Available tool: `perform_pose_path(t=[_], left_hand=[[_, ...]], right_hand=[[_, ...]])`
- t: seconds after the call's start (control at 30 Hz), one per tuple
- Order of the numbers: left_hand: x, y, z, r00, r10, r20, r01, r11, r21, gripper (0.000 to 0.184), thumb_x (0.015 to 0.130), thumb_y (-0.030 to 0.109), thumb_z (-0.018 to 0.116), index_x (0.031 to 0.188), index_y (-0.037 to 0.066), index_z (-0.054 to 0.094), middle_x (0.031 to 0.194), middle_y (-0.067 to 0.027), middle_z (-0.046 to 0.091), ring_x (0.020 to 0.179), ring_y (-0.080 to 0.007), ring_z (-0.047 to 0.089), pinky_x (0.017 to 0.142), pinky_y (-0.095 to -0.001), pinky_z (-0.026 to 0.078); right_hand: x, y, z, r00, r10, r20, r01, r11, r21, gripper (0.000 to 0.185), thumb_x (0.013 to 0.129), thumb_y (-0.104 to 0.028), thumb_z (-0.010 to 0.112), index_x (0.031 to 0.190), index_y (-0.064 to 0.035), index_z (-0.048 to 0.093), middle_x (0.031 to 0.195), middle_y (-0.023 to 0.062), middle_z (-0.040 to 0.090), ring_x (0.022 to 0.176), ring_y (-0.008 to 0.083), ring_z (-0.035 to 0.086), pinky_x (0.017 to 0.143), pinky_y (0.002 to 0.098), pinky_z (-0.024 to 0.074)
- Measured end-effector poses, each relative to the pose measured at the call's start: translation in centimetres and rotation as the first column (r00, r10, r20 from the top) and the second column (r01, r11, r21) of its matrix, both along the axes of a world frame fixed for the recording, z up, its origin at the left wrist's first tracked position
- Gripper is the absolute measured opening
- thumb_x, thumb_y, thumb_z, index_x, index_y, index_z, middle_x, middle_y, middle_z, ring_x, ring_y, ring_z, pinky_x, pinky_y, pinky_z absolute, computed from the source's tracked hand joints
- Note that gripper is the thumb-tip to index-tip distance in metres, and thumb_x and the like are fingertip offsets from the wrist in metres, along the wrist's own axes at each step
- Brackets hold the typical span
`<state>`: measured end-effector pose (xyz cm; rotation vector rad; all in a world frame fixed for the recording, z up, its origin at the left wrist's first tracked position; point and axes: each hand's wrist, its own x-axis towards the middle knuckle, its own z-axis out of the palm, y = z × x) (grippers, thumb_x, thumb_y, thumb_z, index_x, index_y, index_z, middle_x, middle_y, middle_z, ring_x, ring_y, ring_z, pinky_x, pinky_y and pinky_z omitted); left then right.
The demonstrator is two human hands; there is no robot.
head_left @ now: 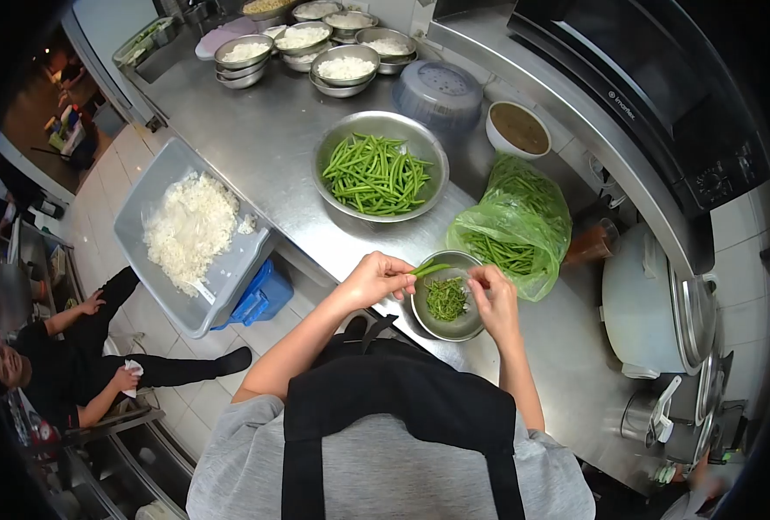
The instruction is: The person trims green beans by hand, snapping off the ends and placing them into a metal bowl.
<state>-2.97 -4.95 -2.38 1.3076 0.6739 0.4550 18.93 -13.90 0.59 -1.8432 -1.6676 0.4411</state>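
My left hand [380, 279] pinches green beans [433, 269] at the left rim of a small metal bowl [444, 328]. Inside that bowl lie small green trimmings [446, 299]. My right hand [493, 299] is at the bowl's right rim with its fingertips together; what they hold, if anything, is too small to tell. Behind the bowl, a large metal bowl [322, 182] holds many whole green beans [376, 175]. A green plastic bag [537, 217] with more beans lies just right of the small bowl.
A grey tub [133, 208] of white rice stands at the left edge. Several metal bowls [344, 69] of rice, a plastic lid [438, 94] and a bowl of brown liquid [518, 129] are at the back. A large pot [641, 299] stands right; a seated person [64, 364] is far left.
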Motion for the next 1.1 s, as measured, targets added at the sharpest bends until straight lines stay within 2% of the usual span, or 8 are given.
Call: perform_pose_path(t=[0.07, 0.13, 0.27, 0.43, 0.6, 0.67, 0.83, 1.1], left_hand=[[0.1, 0.0, 0.2, 1.0, 0.023, 0.009, -0.023, 1.0, 0.02, 0.017, 0.084, 0.007, 0.056, 0.093, -0.005, 0.063, 0.073, -0.006, 0.063, 0.059, -0.0077, 0.055, 0.056, -0.0206, 0.047], [0.4, 0.1, 0.4, 1.0, 0.012, 0.01, -0.013, 0.999, 0.032, 0.017, 0.084, 0.007, 0.056, 0.094, -0.005, 0.063, 0.073, -0.0056, 0.063, 0.059, -0.0074, 0.055, 0.056, -0.0206, 0.047], [0.1, 0.2, 1.6, 0.995, -0.08, -0.061, 0.084, 0.995, 0.06, 0.019, 0.085, 0.008, 0.055, 0.099, -0.004, 0.063, 0.074, -0.0045, 0.063, 0.062, -0.0061, 0.054, 0.058, -0.0196, 0.046], [-1.3, 1.2, 3.7, 0.93, -0.367, -0.008, 0.366, 0.926, 0.096, 0.022, 0.085, 0.009, 0.055, 0.102, -0.003, 0.062, 0.075, -0.0042, 0.063, 0.064, -0.0068, 0.056, 0.058, -0.02, 0.047], [-0.9, 1.8, 4.9, 0.901, -0.432, 0.044, 0.427, 0.9, 0.088, 0.022, 0.085, 0.009, 0.054, 0.102, -0.003, 0.061, 0.074, -0.0042, 0.062, 0.064, -0.0074, 0.056, 0.059, -0.0205, 0.047], [-0.5, 2.0, 5.2, 0.934, -0.355, -0.029, 0.353, 0.914, 0.2, 0.021, 0.086, 0.01, 0.053, 0.101, -0.003, 0.061, 0.075, -0.0045, 0.062, 0.064, -0.0074, 0.056, 0.059, -0.0209, 0.047], [1.3, 0.9, 3.5, 0.966, -0.229, 0.118, 0.216, 0.97, 0.115, 0.021, 0.086, 0.013, 0.053, 0.098, -0.003, 0.061, 0.076, -0.0046, 0.063, 0.06, -0.0071, 0.056, 0.057, -0.0213, 0.048], [0.8, -0.8, 4.5, 0.999, 0.011, -0.043, 0.016, 0.806, 0.591, 0.016, 0.078, 0.014, 0.06, 0.087, 0.002, 0.063, 0.065, -0.013, 0.06, 0.059, -0.0242, 0.059, 0.055, -0.0342, 0.044]], right_hand=[[-2.0, 0.5, 1.6, 0.964, 0.111, -0.241, -0.044, 0.963, 0.267, 0.01, 0.074, -0.006, 0.064, 0.081, 0.0001, 0.059, 0.071, 0.0101, 0.057, 0.062, 0.0238, 0.054, 0.055, 0.033, 0.0425], [-2.3, 1.0, 1.8, 0.961, 0.117, -0.251, -0.047, 0.962, 0.268, 0.008, 0.073, -0.005, 0.064, 0.078, -0.0009, 0.059, 0.071, 0.0092, 0.057, 0.063, 0.0248, 0.054, 0.057, 0.0337, 0.0414], [-1.5, 1.4, 2.4, 0.982, 0.175, 0.076, -0.19, 0.933, 0.306, 0.005, 0.072, -0.002, 0.062, 0.077, -0.0015, 0.06, 0.071, 0.009, 0.057, 0.067, 0.0239, 0.055, 0.064, 0.0306, 0.0413], [-0.1, 0.5, 3.4, 0.749, 0.36, -0.556, -0.397, 0.916, 0.058, 0.008, 0.075, -0.006, 0.063, 0.074, 0.0004, 0.059, 0.07, 0.0059, 0.058, 0.061, 0.0141, 0.054, 0.058, 0.0269, 0.0409], [-0.1, 0.6, 3.4, 0.521, 0.271, -0.81, -0.395, 0.917, 0.052, 0.009, 0.074, -0.004, 0.064, 0.072, 0.002, 0.058, 0.067, 0.0067, 0.057, 0.06, 0.0126, 0.053, 0.056, 0.0263, 0.0412], [-0.7, 0.9, 4.5, 0.904, 0.295, -0.309, -0.233, 0.947, 0.222, 0.008, 0.073, -0.003, 0.062, 0.071, 0.002, 0.056, 0.068, 0.0077, 0.056, 0.061, 0.0153, 0.052, 0.057, 0.0262, 0.0396], [-2.7, 1.0, 5.5, 0.944, 0.321, -0.073, -0.288, 0.912, 0.293, 0.004, 0.07, 0.002, 0.059, 0.073, 0.0022, 0.056, 0.067, 0.0106, 0.055, 0.061, 0.021, 0.054, 0.059, 0.0291, 0.0421], [-3.1, 1.2, 5.1, 0.947, 0.32, 0.018, -0.32, 0.946, 0.045, 0.009, 0.072, -0.001, 0.061, 0.08, 0.0019, 0.059, 0.067, 0.0131, 0.054, 0.061, 0.0262, 0.053, 0.057, 0.0343, 0.0408]])
